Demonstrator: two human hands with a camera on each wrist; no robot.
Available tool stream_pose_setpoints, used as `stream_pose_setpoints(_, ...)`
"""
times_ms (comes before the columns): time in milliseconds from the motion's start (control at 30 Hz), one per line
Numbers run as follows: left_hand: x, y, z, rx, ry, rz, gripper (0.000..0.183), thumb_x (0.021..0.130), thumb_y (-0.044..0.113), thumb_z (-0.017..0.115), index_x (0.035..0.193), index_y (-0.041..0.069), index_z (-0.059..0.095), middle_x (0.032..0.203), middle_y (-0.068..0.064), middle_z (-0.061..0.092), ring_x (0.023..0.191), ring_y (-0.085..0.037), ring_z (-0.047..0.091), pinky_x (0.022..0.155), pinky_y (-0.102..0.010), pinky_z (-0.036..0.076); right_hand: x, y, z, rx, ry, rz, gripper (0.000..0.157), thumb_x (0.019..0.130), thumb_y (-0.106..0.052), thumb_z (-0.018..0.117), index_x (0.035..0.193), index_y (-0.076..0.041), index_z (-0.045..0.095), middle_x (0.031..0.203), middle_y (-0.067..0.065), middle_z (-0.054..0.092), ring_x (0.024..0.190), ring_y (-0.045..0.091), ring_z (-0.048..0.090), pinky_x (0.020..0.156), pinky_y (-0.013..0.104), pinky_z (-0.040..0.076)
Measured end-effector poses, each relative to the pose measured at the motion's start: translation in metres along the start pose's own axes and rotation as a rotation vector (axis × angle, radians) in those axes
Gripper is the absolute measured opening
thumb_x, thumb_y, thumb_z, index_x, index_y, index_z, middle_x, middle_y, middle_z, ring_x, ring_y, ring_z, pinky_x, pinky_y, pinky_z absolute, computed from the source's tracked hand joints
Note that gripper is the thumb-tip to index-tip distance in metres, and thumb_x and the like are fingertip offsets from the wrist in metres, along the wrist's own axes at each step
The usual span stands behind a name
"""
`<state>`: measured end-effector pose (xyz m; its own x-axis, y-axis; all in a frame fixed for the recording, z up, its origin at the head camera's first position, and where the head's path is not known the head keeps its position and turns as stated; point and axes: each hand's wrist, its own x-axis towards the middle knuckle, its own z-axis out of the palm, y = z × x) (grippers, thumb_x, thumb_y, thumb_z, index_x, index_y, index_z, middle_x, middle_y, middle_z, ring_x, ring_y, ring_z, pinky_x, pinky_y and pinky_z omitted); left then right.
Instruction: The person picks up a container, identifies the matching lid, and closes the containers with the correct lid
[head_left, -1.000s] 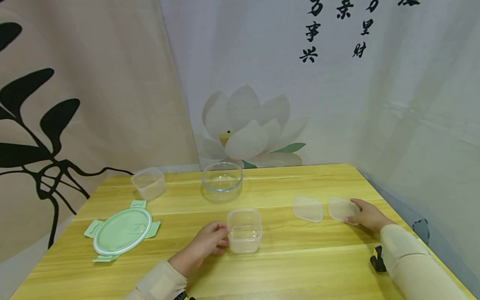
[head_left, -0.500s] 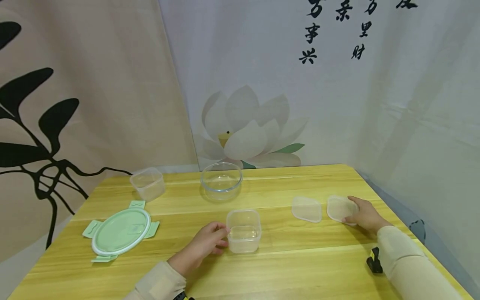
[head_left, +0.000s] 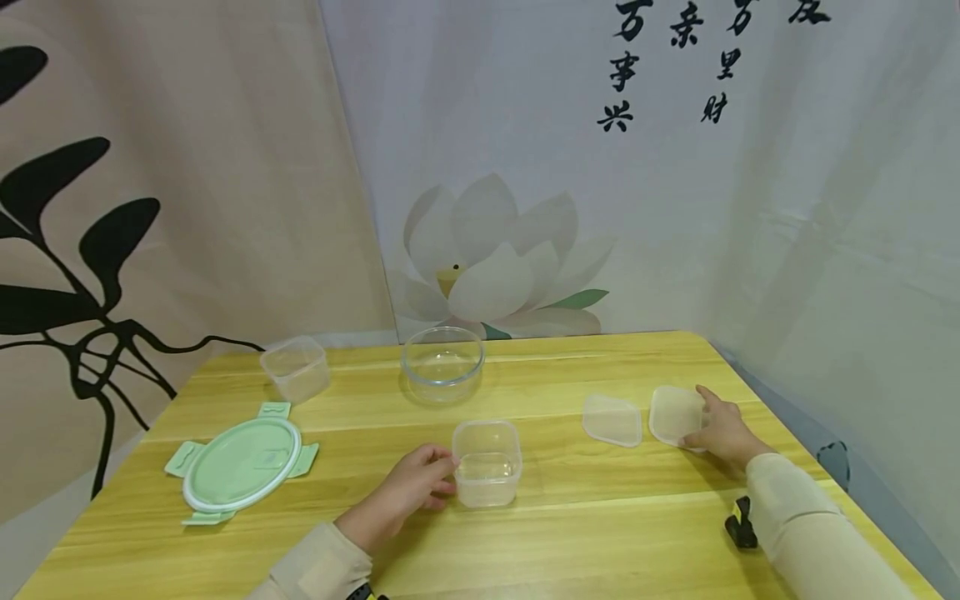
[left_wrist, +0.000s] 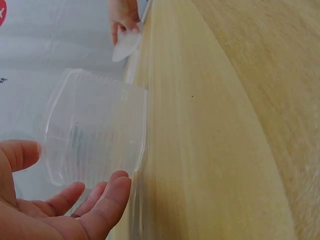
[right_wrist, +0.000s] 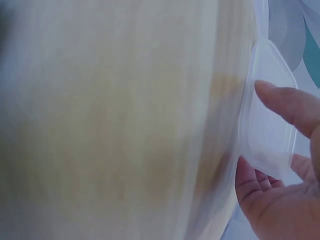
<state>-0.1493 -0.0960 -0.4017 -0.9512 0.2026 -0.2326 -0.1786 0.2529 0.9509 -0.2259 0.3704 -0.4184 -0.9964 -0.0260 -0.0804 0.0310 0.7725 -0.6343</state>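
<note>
My left hand (head_left: 416,483) is at the left side of a clear square plastic container (head_left: 491,467), its fingertips against the wall; the left wrist view shows the thumb (left_wrist: 22,154) by the rim and the fingers loosely bent. The container stands upright on the table, open side up. At the table's right, my right hand (head_left: 723,429) pinches a translucent square lid (head_left: 671,417) by its right edge. In the left wrist view this lid (left_wrist: 127,46) is tilted up. A second similar lid (head_left: 612,420) lies flat just left of it.
A round glass bowl (head_left: 444,387) stands at the back of the wooden table (head_left: 600,533). Back left is another clear square container (head_left: 300,375), with a round green lid with side flaps (head_left: 243,467) in front of it. Printed curtains (head_left: 510,125) hang behind.
My right hand has shifted slightly left with the lid, whose far side now sits a little higher in view. The left hand and the container stay put.
</note>
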Motion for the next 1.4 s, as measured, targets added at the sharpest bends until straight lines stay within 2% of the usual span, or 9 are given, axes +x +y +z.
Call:
stream_pose_setpoints(200, 0.001, -0.001, 0.000, 0.003, 0.002, -0.003, 0.037, 0.099, 0.022, 0.051, 0.121, -0.007, 0.049, 0.117, -0.021, 0.055, 0.093, -0.026, 0.062, 0.074, -0.041, 0.055, -0.002, -0.003, 0.001, 0.029, 0.009, 0.019, 0.106, 0.073, -0.007, 0.081, 0.147, 0.014, 0.007, 0.126, 0.044, 0.029, 0.116, 0.056, 0.026, 0.095, 0.065, 0.036)
stream_pose_setpoints(367, 0.002, -0.002, 0.000, -0.002, 0.006, -0.009, 0.036, 0.099, 0.023, 0.051, 0.119, -0.007, 0.050, 0.116, -0.020, 0.055, 0.092, -0.026, 0.062, 0.073, -0.040, 0.055, -0.003, -0.003, 0.004, 0.052, 0.024, 0.028, 0.104, 0.073, -0.005, 0.079, 0.147, 0.013, 0.008, 0.125, 0.043, 0.029, 0.114, 0.055, 0.029, 0.094, 0.064, 0.038)
stream_pose_setpoints(533, 0.002, -0.002, 0.000, -0.004, 0.004, -0.013, 0.036, 0.099, 0.022, 0.051, 0.120, -0.007, 0.050, 0.116, -0.021, 0.055, 0.092, -0.026, 0.062, 0.074, -0.041, 0.055, -0.004, -0.005, 0.004, 0.072, 0.023, 0.041, 0.098, 0.074, -0.002, 0.073, 0.147, 0.013, 0.008, 0.125, 0.043, 0.030, 0.115, 0.055, 0.025, 0.093, 0.064, 0.038)
stream_pose_setpoints(700, 0.002, -0.002, 0.000, -0.007, 0.000, -0.009, 0.036, 0.099, 0.022, 0.051, 0.120, -0.007, 0.049, 0.117, -0.021, 0.055, 0.093, -0.027, 0.062, 0.074, -0.041, 0.055, -0.007, -0.010, 0.002, 0.171, 0.006, 0.072, 0.095, 0.075, 0.003, 0.066, 0.147, 0.012, 0.005, 0.137, 0.046, 0.022, 0.122, 0.056, 0.028, 0.099, 0.062, 0.035)
stream_pose_setpoints(833, 0.002, -0.001, 0.000, -0.012, 0.002, -0.013, 0.035, 0.099, 0.022, 0.052, 0.119, -0.006, 0.050, 0.117, -0.020, 0.056, 0.093, -0.027, 0.062, 0.074, -0.041, 0.055, -0.008, -0.010, 0.001, 0.265, 0.003, 0.088, 0.092, 0.077, 0.006, 0.062, 0.147, 0.012, 0.002, 0.145, 0.043, 0.013, 0.127, 0.053, 0.029, 0.100, 0.055, 0.037)
stream_pose_setpoints(1033, 0.002, 0.000, 0.000, -0.022, -0.001, -0.020, 0.035, 0.098, 0.021, 0.052, 0.119, -0.007, 0.050, 0.117, -0.021, 0.056, 0.091, -0.025, 0.062, 0.074, -0.039, 0.055, -0.010, -0.006, 0.001, 0.331, 0.008, 0.074, 0.089, 0.080, 0.008, 0.060, 0.148, 0.012, 0.002, 0.146, 0.042, 0.012, 0.126, 0.051, 0.032, 0.085, 0.033, 0.049)
stream_pose_setpoints(1200, 0.001, 0.001, 0.001, -0.025, -0.002, -0.020, 0.035, 0.098, 0.021, 0.051, 0.119, -0.007, 0.050, 0.116, -0.021, 0.056, 0.090, -0.024, 0.062, 0.074, -0.039, 0.055, -0.012, -0.004, 0.002, 0.397, 0.030, 0.059, 0.087, 0.079, 0.011, 0.059, 0.147, 0.013, 0.004, 0.143, 0.041, 0.019, 0.114, 0.041, 0.044, 0.075, 0.021, 0.049)
stream_pose_setpoints(1333, 0.002, 0.001, 0.001, -0.021, 0.001, -0.024, 0.035, 0.098, 0.021, 0.052, 0.118, -0.007, 0.050, 0.115, -0.020, 0.057, 0.091, -0.025, 0.062, 0.074, -0.039, 0.055, -0.013, -0.003, 0.002, 0.424, 0.054, 0.059, 0.081, 0.080, 0.011, 0.059, 0.145, 0.014, 0.009, 0.133, 0.040, 0.032, 0.098, 0.024, 0.054, 0.072, 0.021, 0.051)
stream_pose_setpoints(1400, 0.002, 0.001, 0.001, -0.019, 0.001, -0.026, 0.034, 0.098, 0.021, 0.052, 0.118, -0.006, 0.050, 0.115, -0.019, 0.057, 0.091, -0.025, 0.062, 0.074, -0.039, 0.055, -0.014, -0.003, 0.001, 0.439, 0.052, 0.064, 0.079, 0.082, 0.011, 0.058, 0.144, 0.014, 0.010, 0.128, 0.039, 0.037, 0.093, 0.020, 0.055, 0.072, 0.024, 0.052)
